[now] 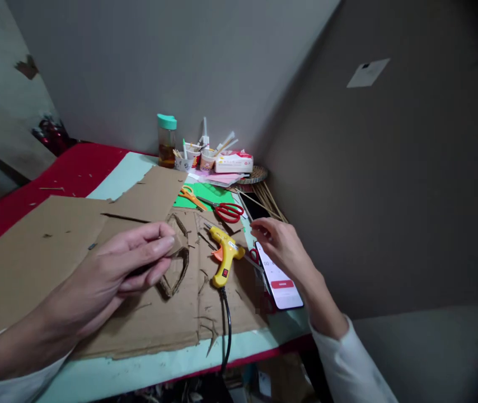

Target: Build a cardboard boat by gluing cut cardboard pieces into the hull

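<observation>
My left hand (132, 263) pinches a small cardboard piece (177, 245) between thumb and fingers, over the cardboard sheet (146, 330). Below and beside it is a bent, frame-like cardboard strip (185, 270); whether the two are joined I cannot tell. My right hand (283, 249) hangs above a lit phone (283, 288), its fingers curled together; what they hold, if anything, is too small to make out. Between my hands a yellow glue gun (227, 257) lies on the cardboard, nozzle pointing away, its black cord running off the near edge.
Orange scissors (192, 197) and red-handled scissors (227, 211) lie behind the glue gun. Farther back stand a teal-lidded bottle (167, 141), cups of sticks (207, 161) and a tissue pack (234, 163). Thin sticks (270, 200) lie by the right wall. Cardboard scraps dot the sheet.
</observation>
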`<state>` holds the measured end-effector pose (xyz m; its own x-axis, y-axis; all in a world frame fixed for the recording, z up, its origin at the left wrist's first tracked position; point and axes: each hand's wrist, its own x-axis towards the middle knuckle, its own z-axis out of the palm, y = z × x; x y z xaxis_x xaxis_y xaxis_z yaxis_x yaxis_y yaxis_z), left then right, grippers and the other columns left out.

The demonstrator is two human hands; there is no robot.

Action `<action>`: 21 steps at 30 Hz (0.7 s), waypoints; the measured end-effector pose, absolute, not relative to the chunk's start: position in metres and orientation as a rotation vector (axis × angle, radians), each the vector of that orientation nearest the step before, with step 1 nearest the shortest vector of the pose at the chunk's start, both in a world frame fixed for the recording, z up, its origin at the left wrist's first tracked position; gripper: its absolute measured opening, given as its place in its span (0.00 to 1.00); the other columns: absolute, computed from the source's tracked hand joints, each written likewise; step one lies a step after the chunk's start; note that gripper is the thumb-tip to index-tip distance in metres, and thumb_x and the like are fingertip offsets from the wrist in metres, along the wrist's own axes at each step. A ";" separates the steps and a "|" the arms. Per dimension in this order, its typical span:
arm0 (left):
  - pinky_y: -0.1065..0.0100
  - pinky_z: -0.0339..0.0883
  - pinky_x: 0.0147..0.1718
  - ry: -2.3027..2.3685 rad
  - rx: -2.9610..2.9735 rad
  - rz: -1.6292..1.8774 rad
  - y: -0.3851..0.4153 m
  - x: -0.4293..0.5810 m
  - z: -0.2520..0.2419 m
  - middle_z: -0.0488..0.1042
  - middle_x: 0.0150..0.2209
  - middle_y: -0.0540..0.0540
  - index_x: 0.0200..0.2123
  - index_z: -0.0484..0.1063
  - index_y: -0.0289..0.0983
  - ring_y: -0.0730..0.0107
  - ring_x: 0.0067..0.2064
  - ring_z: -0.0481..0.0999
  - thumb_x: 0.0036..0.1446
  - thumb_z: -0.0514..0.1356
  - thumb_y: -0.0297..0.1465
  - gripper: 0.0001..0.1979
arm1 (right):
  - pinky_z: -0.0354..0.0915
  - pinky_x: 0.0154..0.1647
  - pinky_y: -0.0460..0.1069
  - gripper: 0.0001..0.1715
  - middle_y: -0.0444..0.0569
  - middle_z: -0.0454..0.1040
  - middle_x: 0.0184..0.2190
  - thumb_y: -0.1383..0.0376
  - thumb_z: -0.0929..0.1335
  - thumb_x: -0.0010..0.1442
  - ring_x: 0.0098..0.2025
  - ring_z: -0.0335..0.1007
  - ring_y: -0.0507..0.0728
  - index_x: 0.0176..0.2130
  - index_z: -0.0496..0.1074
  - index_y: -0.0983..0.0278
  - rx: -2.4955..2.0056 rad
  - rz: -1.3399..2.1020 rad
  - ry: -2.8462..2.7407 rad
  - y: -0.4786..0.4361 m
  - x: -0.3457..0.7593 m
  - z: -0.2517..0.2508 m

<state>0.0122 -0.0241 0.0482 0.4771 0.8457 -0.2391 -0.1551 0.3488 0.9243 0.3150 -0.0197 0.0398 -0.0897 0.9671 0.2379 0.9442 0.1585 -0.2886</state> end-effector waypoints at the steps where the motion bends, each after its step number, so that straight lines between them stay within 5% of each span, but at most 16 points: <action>1: 0.75 0.33 0.18 0.823 1.026 0.768 -0.022 0.014 0.052 0.62 0.19 0.56 0.31 0.71 0.37 0.83 0.20 0.42 0.56 0.69 0.42 0.16 | 0.72 0.47 0.54 0.07 0.52 0.81 0.40 0.71 0.69 0.68 0.42 0.78 0.58 0.44 0.78 0.67 -1.852 0.067 -2.132 -0.004 0.315 0.040; 6: 0.78 0.33 0.16 0.782 1.110 0.848 -0.012 0.022 0.057 0.69 0.22 0.55 0.37 0.71 0.37 0.86 0.18 0.44 0.57 0.68 0.39 0.13 | 0.74 0.52 0.60 0.17 0.54 0.75 0.55 0.59 0.70 0.70 0.52 0.76 0.61 0.55 0.73 0.65 -1.954 0.014 -2.371 0.066 0.295 0.028; 21: 0.80 0.36 0.15 0.782 1.088 0.932 -0.006 0.008 0.040 0.65 0.23 0.57 0.37 0.73 0.36 0.85 0.19 0.45 0.60 0.67 0.38 0.12 | 0.74 0.52 0.60 0.21 0.56 0.74 0.56 0.59 0.71 0.70 0.52 0.76 0.62 0.57 0.72 0.66 -2.161 -0.003 -2.422 0.109 0.287 0.001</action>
<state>0.0082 -0.0057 0.0400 0.4103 0.9089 -0.0746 -0.2310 0.1827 0.9556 0.2871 0.1094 0.0012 -0.1106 0.9909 -0.0765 0.9907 0.1160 0.0708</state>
